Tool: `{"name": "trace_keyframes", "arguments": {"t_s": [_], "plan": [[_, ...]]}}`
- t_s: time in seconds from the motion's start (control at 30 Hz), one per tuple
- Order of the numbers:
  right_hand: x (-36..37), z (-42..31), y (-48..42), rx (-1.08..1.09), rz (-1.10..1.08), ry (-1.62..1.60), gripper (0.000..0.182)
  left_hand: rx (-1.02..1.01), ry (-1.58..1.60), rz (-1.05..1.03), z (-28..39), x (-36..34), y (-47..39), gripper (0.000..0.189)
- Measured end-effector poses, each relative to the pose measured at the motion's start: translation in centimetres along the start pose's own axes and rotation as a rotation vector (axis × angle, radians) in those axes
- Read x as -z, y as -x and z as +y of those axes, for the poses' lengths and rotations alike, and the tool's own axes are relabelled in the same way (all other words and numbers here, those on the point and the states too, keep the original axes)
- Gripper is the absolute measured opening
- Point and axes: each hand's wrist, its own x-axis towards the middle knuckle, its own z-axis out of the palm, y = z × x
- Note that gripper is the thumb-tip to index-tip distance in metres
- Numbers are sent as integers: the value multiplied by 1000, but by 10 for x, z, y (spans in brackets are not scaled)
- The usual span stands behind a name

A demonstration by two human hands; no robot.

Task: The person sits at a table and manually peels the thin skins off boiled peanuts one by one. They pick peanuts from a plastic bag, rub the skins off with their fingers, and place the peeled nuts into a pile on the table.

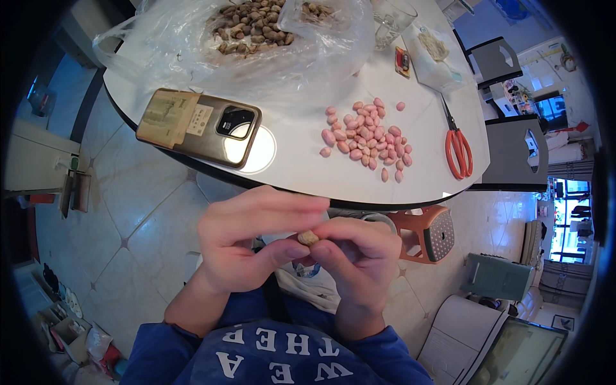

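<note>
Between my two hands, just off the table's near edge, is a peanut in its shell (308, 237). My right hand (358, 255) pinches it between thumb and forefinger. My left hand (250, 238) has its thumb tip against the shell, its fingers raised above and slightly blurred. On the white table (298, 168) lies a loose heap of shelled pink peanut kernels (370, 137). Unshelled peanuts (260, 24) lie in a clear plastic bag (168, 53) at the back.
A smartphone (231, 151) with a banknote in its case lies at left. Red-handled scissors (459, 149), a tissue pack (430, 57), a glass (392, 24) and a small battery pack (402, 62) are at right. Below stands an orange stool (428, 236); grey chairs (512, 151) stand beyond.
</note>
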Motion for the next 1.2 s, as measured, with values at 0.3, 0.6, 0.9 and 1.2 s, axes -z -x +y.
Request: {"name": "trace_keyframes", "arguments": {"t_s": [0.3,0.6,0.9,1.2], "plan": [[-6,8,7,-31,57,-80,13,-200,-184,-85,-6,4,-1,38],[-10,12,3,79,80,48,12,-215,-263,-22,-8,0,5,34],[-16,13,0,-37,63,-157,14,68,19,71,-2,2,7,37],[-11,12,2,-214,-2,-329,13,30,79,-40,-12,21,1,26]]}}
